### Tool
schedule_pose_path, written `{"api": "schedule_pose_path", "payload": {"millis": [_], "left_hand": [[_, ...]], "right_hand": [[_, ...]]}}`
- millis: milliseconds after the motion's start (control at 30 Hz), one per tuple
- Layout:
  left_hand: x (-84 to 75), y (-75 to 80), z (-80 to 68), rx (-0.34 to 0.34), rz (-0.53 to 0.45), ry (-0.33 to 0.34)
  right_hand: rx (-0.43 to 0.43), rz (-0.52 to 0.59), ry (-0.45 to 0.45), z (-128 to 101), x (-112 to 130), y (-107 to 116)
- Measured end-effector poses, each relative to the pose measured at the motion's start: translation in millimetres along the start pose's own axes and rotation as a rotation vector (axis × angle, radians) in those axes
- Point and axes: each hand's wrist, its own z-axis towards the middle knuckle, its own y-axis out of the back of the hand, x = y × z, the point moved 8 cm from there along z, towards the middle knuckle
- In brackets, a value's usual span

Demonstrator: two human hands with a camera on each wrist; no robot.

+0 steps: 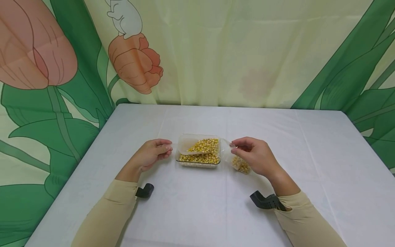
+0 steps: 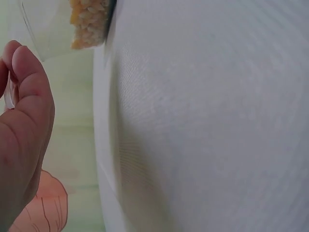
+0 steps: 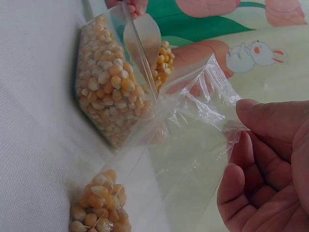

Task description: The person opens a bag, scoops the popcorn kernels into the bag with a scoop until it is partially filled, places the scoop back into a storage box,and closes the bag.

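Observation:
A clear rectangular container [image 1: 197, 165] full of yellow corn kernels stands mid-table. My left hand [image 1: 154, 152], just left of it, pinches the handle of a translucent scoop [image 1: 186, 145]. The scoop bears a heap of kernels and is held at the container's opening, tilted to the right. On the other side my right hand [image 1: 257, 156] pinches the upper edge of a clear plastic bag [image 3: 193, 130] between thumb and fingers. Kernels [image 3: 99, 205] fill the bottom of the bag, which rests on the table. The bag's upper part reaches the container's right side.
A white cloth covers the table [image 1: 197, 209]. Behind it hangs a curtain [image 1: 234, 55] printed with tulips, leaves and a rabbit. Each wrist wears a black camera mount, the left one [image 1: 145, 190] and the right one [image 1: 266, 200] both low over the table.

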Motion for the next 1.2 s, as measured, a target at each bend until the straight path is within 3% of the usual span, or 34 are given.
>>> {"api": "schedule_pose_path", "payload": {"millis": [567, 933, 1200], "left_hand": [[-9.6, -1.3, -5.9, 0.033, -0.099, -0.035], [-25.8, -24.8, -7.7, 0.094, -0.092, -0.103], [-31.9, -45.4, -3.5, 0.080, -0.039, -0.105]], "right_hand": [[0.010, -0.024, 0.004, 2.4, -2.2, -2.5], [0.005, -0.038, -0.001, 2.0, 2.2, -0.1], [0.004, -0.052, -0.001, 1.8, 3.6, 1.9]]}}
